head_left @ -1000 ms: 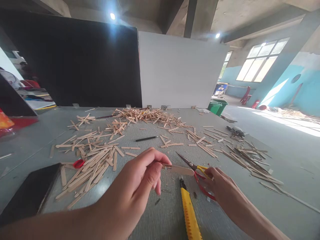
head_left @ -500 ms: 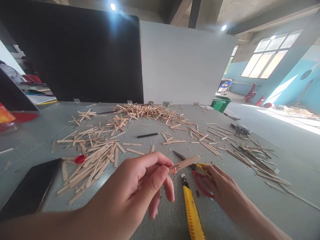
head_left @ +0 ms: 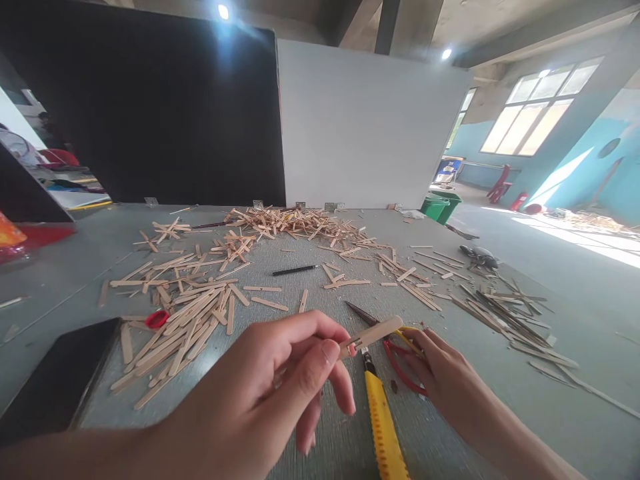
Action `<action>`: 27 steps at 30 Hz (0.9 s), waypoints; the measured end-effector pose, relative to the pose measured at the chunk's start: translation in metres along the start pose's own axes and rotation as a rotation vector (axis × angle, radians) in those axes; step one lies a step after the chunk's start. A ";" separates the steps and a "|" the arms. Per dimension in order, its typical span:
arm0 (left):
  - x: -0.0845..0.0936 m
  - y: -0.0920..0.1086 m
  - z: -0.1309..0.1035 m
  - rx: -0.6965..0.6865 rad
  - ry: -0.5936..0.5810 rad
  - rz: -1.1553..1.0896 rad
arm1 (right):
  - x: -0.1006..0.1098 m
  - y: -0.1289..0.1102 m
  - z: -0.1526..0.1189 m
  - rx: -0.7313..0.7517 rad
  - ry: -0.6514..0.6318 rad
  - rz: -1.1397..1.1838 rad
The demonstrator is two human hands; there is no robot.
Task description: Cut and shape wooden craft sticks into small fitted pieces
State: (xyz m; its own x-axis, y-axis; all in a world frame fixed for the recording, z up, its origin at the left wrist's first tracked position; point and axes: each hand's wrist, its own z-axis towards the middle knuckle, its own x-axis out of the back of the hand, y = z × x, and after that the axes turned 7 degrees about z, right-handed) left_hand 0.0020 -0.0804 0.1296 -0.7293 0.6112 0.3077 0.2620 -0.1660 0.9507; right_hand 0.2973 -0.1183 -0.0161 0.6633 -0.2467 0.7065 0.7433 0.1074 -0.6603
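My left hand (head_left: 295, 380) pinches a wooden craft stick (head_left: 377, 333) between thumb and forefinger. Its rounded end points up to the right, and a small slot shows in the wood near my fingertips. On the right, my right hand (head_left: 440, 367) is closed around the yellow and red handles of long-nose pliers (head_left: 403, 353). Their dark jaws point to the upper left, partly behind the stick. A yellow utility knife (head_left: 383, 420) lies on the table between my hands, its metal tip just below the stick.
Loose craft sticks (head_left: 200, 320) lie at left, with a larger heap (head_left: 300, 223) at the back. A black pen (head_left: 295, 270) lies mid-table. A red ring-shaped cap (head_left: 157, 319) and a dark flat slab (head_left: 60, 380) are at left. Thin wood strips (head_left: 505, 317) lie at right.
My left hand and the craft stick have moved slightly down and to the right. My right hand keeps hold of the pliers in nearly the same place.
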 end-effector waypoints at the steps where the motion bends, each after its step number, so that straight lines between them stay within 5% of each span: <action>1: 0.000 0.000 0.000 -0.003 -0.003 -0.006 | 0.000 0.000 0.000 0.002 -0.001 -0.001; 16: 0.001 -0.002 0.002 0.000 -0.007 0.034 | 0.000 0.000 -0.001 -0.036 -0.032 -0.003; 23: 0.003 0.000 0.002 -0.013 0.024 0.082 | -0.005 0.006 -0.004 0.024 -0.008 -0.073; 27: 0.005 0.001 0.006 -0.061 0.090 0.131 | -0.011 0.007 -0.010 0.172 0.129 -0.165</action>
State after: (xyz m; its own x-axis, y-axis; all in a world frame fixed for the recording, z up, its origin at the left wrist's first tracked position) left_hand 0.0027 -0.0735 0.1322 -0.7458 0.5099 0.4287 0.3217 -0.2880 0.9020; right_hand 0.2938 -0.1243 -0.0310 0.5239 -0.3938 0.7553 0.8514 0.2150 -0.4785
